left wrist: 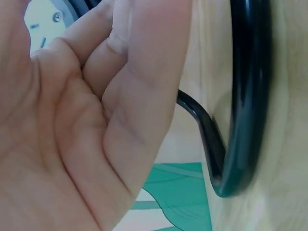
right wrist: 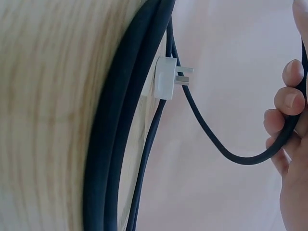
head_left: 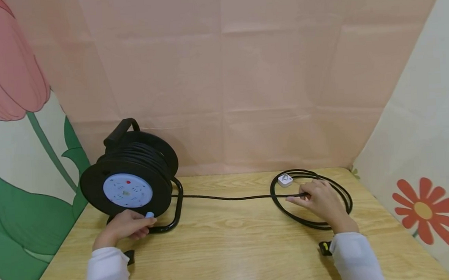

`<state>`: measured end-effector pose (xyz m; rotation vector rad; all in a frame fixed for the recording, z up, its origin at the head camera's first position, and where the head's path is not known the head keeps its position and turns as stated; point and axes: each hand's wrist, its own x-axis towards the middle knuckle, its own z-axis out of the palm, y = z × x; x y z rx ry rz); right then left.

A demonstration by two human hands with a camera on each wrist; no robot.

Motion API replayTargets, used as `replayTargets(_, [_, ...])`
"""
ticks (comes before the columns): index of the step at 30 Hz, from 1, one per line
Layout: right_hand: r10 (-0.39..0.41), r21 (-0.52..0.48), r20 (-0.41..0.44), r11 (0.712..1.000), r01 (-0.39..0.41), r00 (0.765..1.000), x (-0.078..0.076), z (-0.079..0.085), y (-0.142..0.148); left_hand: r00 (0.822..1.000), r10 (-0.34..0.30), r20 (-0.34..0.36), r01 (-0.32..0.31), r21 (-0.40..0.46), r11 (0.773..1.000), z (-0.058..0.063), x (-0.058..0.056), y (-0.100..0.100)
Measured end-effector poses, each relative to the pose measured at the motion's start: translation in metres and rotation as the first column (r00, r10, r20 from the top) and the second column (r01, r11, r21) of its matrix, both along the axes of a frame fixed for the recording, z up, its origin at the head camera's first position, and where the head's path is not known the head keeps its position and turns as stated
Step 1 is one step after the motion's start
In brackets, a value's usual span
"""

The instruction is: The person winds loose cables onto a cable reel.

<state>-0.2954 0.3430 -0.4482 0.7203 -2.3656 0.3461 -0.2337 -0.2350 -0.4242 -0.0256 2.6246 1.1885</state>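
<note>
- Because the cable reel [head_left: 132, 168] sits on a tubular stand [head_left: 180, 203] at the left of the frame, we judge it stays steady with its sockets facing the viewer.
- We see the left hand [head_left: 124, 226] at the blue knob [head_left: 149, 214] low on the reel, its fingers apparently clamped on it, a hold that suits turning the drum.
- Right of centre, the right hand [head_left: 323, 199] pinches the cable [head_left: 227, 198] between its fingers, probably to guide the nearly straight run.
- We find a loose coil [head_left: 318, 225] on the counter [head_left: 230, 245] beneath that hand; the white plug [head_left: 285, 180] lies at its upper left, pins up.
- We cannot make out the exact left grip: the knob is out of sight in the left wrist view. The right wrist view crops the right hand, and we cannot identify the dark objects [head_left: 324, 248] by the sleeves [head_left: 354, 258].
</note>
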Motion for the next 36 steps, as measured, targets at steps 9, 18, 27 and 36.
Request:
replayTargets(9, [-0.017,0.003,0.019,1.0,0.017,1.0,0.0,-0.002,-0.004,0.999,0.043,0.015,-0.044,0.092,0.995,-0.011,0.001,-0.016])
replayTargets(18, [-0.011,-0.005,0.017,1.0,0.011,1.0,0.001,-0.003,-0.004,0.997,0.071,-0.012,-0.068,0.157,0.985,-0.02,0.006,-0.036])
replayTargets(27, [-0.015,0.027,0.049,1.0,0.014,0.999,0.001,-0.002,-0.009,0.992,0.121,-0.036,-0.115,0.132,0.984,-0.024,0.008,-0.05])
replayTargets(36, [-0.014,0.053,0.027,0.999,0.012,1.0,0.003,-0.001,-0.017,0.985,0.17,-0.036,-0.166,0.106,0.98,-0.021,0.014,-0.055])
